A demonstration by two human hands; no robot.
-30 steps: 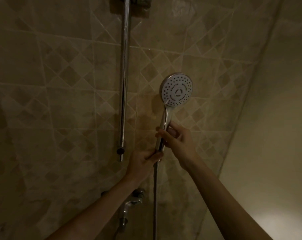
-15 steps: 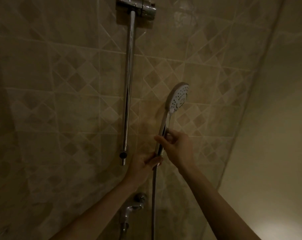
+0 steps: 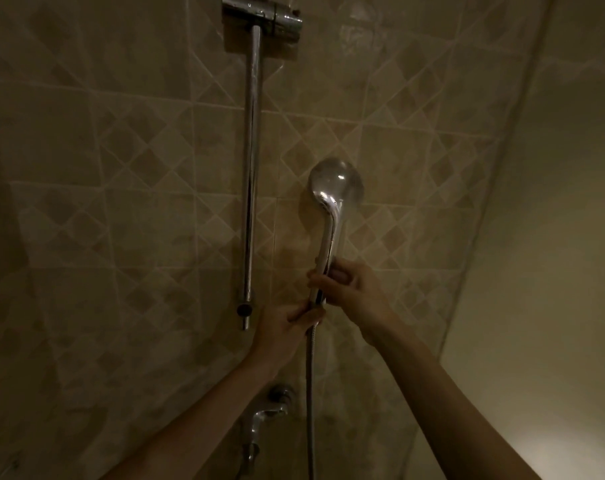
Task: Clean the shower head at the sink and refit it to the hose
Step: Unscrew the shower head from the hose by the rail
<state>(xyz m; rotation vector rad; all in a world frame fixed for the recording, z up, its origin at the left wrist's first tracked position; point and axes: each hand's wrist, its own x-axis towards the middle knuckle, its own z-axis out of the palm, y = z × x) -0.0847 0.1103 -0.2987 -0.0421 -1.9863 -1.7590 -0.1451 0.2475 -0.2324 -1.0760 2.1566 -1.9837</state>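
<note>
Item: shower head (image 3: 335,183), chrome, held upright in front of the tiled wall (image 3: 121,168), its rounded back toward the camera (spray face not visible). Location: just right of the vertical rail (image 3: 250,168), well above the tap (image 3: 264,415).

Right hand (image 3: 353,289): was clamped around the lower handle. Left hand (image 3: 287,327): was closed just below it, on the joint where the hose (image 3: 309,393) meets the handle; the fingers hid the nut. The two hands were nearly touching. Whether the joint was being turned toward tight or loose could not be told.

Risks, as judged:
- Wet chrome might slip in the right hand, and the head could drop against tile or tap.
- A hose let go too soon would fall and swing.
- A crooked start on the thread could jam it or let it leak.
- A washer (if present, not seen) could fall out unnoticed in this dim light.
</note>
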